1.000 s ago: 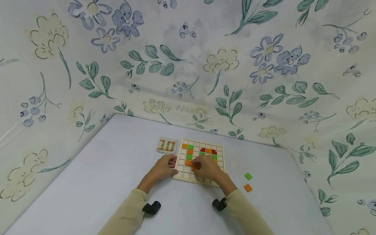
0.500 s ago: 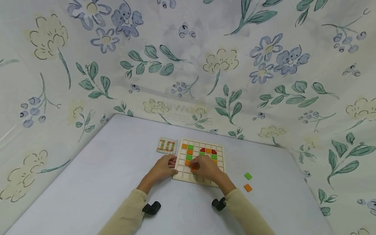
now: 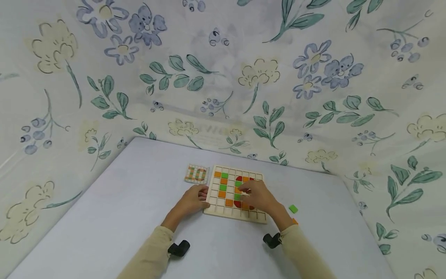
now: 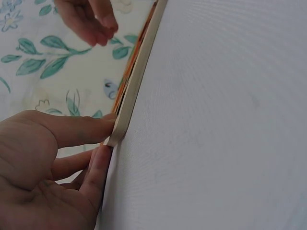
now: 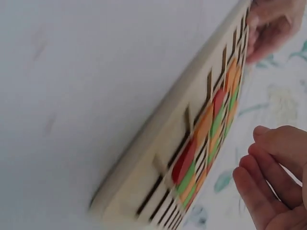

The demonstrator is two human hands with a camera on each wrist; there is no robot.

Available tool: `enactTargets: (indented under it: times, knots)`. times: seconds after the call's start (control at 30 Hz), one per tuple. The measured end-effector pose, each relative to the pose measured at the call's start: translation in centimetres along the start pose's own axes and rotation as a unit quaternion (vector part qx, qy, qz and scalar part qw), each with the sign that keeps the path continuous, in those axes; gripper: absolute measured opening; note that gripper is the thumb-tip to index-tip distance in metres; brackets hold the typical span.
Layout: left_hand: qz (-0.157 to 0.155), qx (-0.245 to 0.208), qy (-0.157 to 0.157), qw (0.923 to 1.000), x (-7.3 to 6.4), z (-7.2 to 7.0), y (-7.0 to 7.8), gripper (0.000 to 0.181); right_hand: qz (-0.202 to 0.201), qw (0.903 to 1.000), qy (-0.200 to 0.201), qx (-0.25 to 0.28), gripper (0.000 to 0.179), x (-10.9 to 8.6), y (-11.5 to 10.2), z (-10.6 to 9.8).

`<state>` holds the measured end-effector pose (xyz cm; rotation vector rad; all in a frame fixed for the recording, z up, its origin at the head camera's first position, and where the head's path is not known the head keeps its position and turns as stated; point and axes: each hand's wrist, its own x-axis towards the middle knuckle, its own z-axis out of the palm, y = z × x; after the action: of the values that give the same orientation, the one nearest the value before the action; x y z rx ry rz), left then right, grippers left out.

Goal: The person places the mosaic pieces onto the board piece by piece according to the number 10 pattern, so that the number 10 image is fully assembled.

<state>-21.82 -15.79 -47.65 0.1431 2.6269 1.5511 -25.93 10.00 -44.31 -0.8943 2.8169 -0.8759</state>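
Note:
A wooden grid board [image 3: 213,210] lies on the table, with orange, green and red tiles set in some of its squares. My left hand [image 3: 189,200] grips the board's left edge; in the left wrist view the thumb [image 4: 88,130] presses on top while a finger sits under the corner. Over the right part of the board hovers my right hand [image 3: 259,196], fingers loosely bent and nothing between them. In the right wrist view its fingertips [image 5: 243,178] are apart from the tiles. An orange tile [image 3: 229,202] lies in a lower square. The right hand hides some tiles.
A small pattern card [image 3: 196,174] with a coloured grid lies left of the board. To the right are a loose green tile [image 3: 293,209] and an orange tile [image 3: 295,221], partly covered by the right wrist. Floral cloth [image 3: 223,128] rises behind the table.
My right hand has let go of the orange tile, which now lies in a square, and has moved right and up. My left hand keeps its hold on the board.

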Motion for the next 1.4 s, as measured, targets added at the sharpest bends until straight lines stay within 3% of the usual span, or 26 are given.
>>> enactTargets:
  times: [0.2,0.37,0.7,0.83,1.07,1.4]
  knots:
    - [0.004,0.001,0.001,1.0,0.2,0.3,-0.3,0.06,0.05,0.9974,0.052,-0.007,0.024,-2.7,3.9,-2.8]
    - [0.0,0.007,0.003,1.0,0.6,0.3,-0.6,0.059,0.088,0.9938,0.059,-0.034,0.026,-4.9,6.7,-4.4]
    - [-0.007,0.0,0.0,1.0,0.6,0.1,-0.4,0.06,0.173,0.9781,0.059,-0.099,0.024,-7.6,8.9,-5.7]
    - [-0.01,-0.001,0.001,0.9999,0.6,0.2,-0.5,0.06,0.203,0.9728,0.055,-0.097,0.023,-7.9,9.4,-5.5]
    - [-0.006,-0.006,0.001,1.0,0.7,0.4,-0.9,0.061,0.176,0.9823,0.035,-0.055,0.033,-8.1,9.9,-5.2]
    - [-0.004,-0.005,0.002,1.0,0.8,0.3,-0.9,0.061,0.183,0.981,0.035,-0.055,0.028,-8.6,10.4,-5.5]
